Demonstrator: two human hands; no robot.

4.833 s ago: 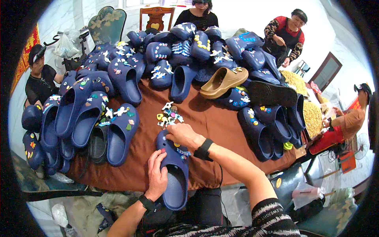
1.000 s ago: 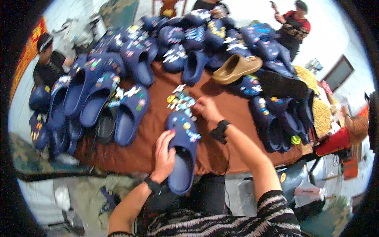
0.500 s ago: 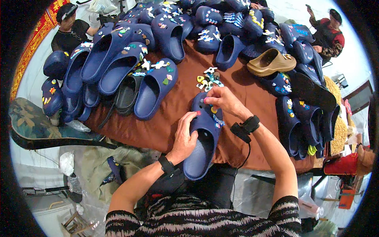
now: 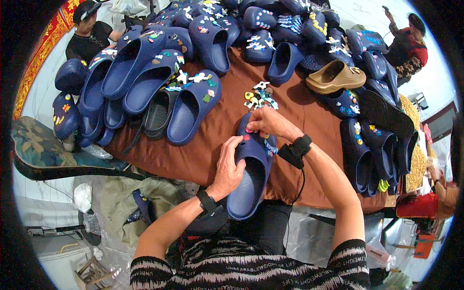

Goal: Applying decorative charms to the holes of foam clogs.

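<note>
A navy blue clog (image 4: 247, 193) lies at the table's near edge, toe pointing away from me and heel overhanging. My left hand (image 4: 228, 169) grips its left side, with the thumb by the foot opening and the fingertips near a red charm (image 4: 246, 137) on the upper. Fingers pinched, my right hand (image 4: 273, 123) presses a small pink shoe charm (image 4: 249, 130) against the toe. Lettered and yellow charms sit along the clog's right side, partly covered by that hand. Just beyond the toe lies a small heap of loose charms (image 4: 261, 99).
Many decorated navy clogs (image 4: 140, 63) crowd the far and left parts of the brown-covered table (image 4: 212, 125). A tan clog (image 4: 336, 77) and more navy clogs (image 4: 357, 154) stand at the right. Two people (image 4: 92, 41) (image 4: 408, 46) sit across the table. A cable hangs from my right wrist.
My right hand has brought the pink charm down and nearer to me, onto the clog's toe. My left hand keeps its hold on the clog. The view has shifted slightly.
</note>
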